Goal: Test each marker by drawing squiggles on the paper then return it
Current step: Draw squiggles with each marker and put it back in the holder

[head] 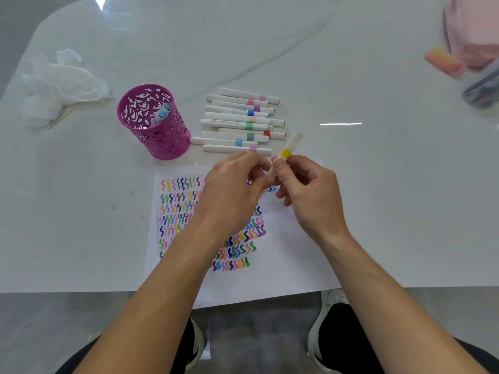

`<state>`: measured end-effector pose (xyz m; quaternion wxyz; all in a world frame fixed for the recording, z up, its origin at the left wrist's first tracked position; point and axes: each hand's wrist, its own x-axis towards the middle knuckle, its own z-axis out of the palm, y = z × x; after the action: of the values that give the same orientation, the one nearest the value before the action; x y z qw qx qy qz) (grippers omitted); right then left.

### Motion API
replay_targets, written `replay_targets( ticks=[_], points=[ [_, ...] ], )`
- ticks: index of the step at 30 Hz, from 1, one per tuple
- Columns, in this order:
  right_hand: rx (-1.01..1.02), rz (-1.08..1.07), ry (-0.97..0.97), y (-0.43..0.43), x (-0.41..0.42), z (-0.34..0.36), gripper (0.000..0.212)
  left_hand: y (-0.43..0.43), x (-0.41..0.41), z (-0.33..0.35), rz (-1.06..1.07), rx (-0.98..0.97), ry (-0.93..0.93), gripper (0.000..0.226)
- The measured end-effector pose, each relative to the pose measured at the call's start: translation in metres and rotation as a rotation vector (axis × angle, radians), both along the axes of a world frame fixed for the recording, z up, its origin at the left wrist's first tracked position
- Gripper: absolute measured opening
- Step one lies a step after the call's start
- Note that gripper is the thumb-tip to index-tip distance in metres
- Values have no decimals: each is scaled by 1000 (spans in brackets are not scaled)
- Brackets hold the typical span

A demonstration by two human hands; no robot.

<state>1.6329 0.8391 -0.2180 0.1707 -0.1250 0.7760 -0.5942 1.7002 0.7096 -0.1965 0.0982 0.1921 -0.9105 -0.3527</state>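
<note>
My right hand (305,190) grips a white marker with a yellow band (290,147), its upper end pointing up and to the right. My left hand (232,190) pinches the marker's lower end, which is hidden between the fingers; whether a cap is on it I cannot tell. Both hands hover over a white paper (283,255) covered with rows of coloured squiggles. Behind the paper lies a row of several white markers (237,120) with coloured bands. A purple perforated cup (154,122) to their left holds a blue-tipped marker (162,114).
Crumpled white tissue (59,85) lies at the far left of the white table (378,184). At the far right, blurred, are a pink-orange block (442,62), a pink sleeve (475,28) and a clear container (483,87). The table's front edge runs just below the paper.
</note>
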Motion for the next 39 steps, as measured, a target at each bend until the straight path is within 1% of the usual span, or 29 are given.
replay_targets(
  ticks=[3,6,11,13,17,20,22,24,26,28,33,39],
  points=[
    [3,-1,18,2,-1,1,11,0,1,1,-51,20,-35,13],
    [1,15,13,3,-1,4,12,-3,0,2,-3,45,-25,18],
    [89,168,78,4,2,8,12,-5,-1,6,72,216,33,26],
    [138,189,133,5,2,9,12,-6,-1,7,72,244,35,24],
    [248,200,249,7,-1,7,11,-10,0,5,51,231,2,15],
    [282,234,290,9,-1,4,11,-12,3,3,23,232,-45,11],
    [310,262,351,9,0,2,13,-12,5,3,13,239,-59,10],
    [327,293,389,10,-1,0,21,-12,6,5,4,253,-68,15],
    [336,306,410,10,-2,-1,25,-12,6,6,-20,262,-77,18],
    [360,312,425,11,-2,-3,25,-12,6,7,-48,264,-85,17],
    [421,325,455,10,-2,-4,31,-13,4,10,-34,315,-88,18],
    [484,347,452,11,0,-3,28,-12,5,7,-19,299,-116,17]
  ],
)
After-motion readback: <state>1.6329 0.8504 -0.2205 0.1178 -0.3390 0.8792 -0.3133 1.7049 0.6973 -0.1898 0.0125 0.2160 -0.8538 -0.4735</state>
